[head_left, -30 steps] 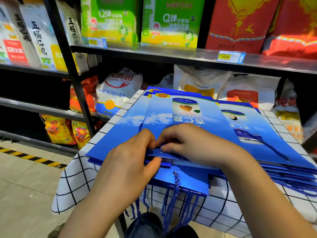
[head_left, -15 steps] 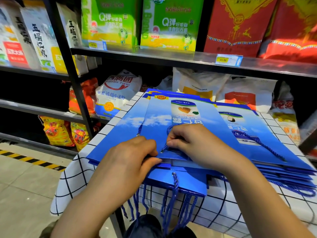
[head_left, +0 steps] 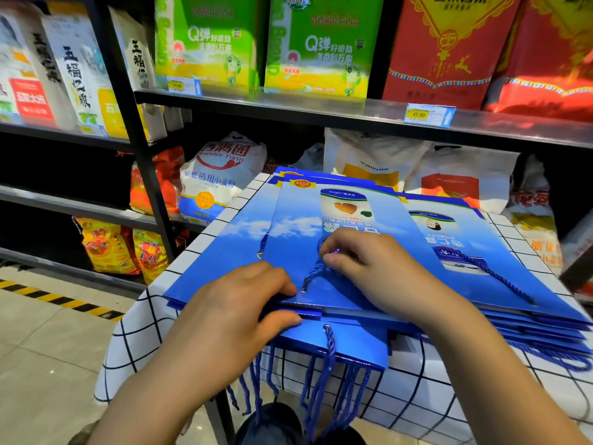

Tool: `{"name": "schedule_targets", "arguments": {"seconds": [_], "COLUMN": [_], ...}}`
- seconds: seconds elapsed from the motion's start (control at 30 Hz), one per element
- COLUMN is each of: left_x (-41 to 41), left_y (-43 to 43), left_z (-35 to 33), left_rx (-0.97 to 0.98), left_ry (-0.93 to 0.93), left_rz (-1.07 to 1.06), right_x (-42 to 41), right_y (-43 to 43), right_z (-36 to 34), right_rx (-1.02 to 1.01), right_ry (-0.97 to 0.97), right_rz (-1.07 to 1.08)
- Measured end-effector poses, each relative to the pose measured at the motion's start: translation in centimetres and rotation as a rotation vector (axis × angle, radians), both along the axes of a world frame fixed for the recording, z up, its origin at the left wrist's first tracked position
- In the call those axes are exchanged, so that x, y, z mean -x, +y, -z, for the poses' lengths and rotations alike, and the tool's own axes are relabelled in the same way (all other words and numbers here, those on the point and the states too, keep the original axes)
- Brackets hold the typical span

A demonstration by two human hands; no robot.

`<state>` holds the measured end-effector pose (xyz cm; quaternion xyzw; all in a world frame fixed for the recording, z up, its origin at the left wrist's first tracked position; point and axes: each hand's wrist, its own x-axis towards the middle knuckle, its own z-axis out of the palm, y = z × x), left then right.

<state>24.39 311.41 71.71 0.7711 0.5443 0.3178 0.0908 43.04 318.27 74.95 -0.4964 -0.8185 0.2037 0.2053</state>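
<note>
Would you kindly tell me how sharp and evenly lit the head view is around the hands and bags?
Head view: the left hand, the right hand pinching the cord, and the top blue bag are sharp, evenly lit; head view: the metal shelf mirrors packet colours, green boxes above look soft.

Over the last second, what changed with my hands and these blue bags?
Your right hand slid away from the left hand, further up the top bag, and now pinches its blue rope handle. The left hand grips the near edge of the stack as before, and the stack has not shifted on the checked cloth.
</note>
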Motion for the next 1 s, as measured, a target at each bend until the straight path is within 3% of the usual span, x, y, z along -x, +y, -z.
{"name": "schedule_targets", "arguments": {"seconds": [0.17,0.23,0.33,0.43,0.6,0.83,1.0], "left_x": [0.4,0.3,0.2,0.1,-0.6,-6.5,-12.5], "left_y": [0.0,0.3,1.5,2.9,3.5,6.9,11.1], "left_z": [-0.9,-1.9,-3.1,-3.2,-3.7,-6.8,-7.8], "left_rx": [-0.042,-0.078,0.025,0.151,0.188,0.198,0.219], "left_ry": [-0.138,-0.065,0.215,0.388,0.241,0.455,0.623], "left_rz": [-0.15,-0.32,-0.525,-0.492,-0.445,-0.239,-0.046], "right_x": [-4.6,-6.3,-7.6,-7.8,-8.7,-15.3,-20.5], "right_y": [1.9,2.4,2.9,3.2,3.3,4.8,5.9], "right_z": [-0.2,0.4,1.6,2.2,2.1,-0.2,0.0], "right_rx": [-0.106,-0.088,0.012,0.066,-0.031,-0.198,-0.164], "right_ry": [-0.124,-0.23,-0.268,-0.175,-0.074,-0.176,-0.27], "right_rz": [0.456,0.569,0.606,0.603,0.606,0.646,0.727]}}
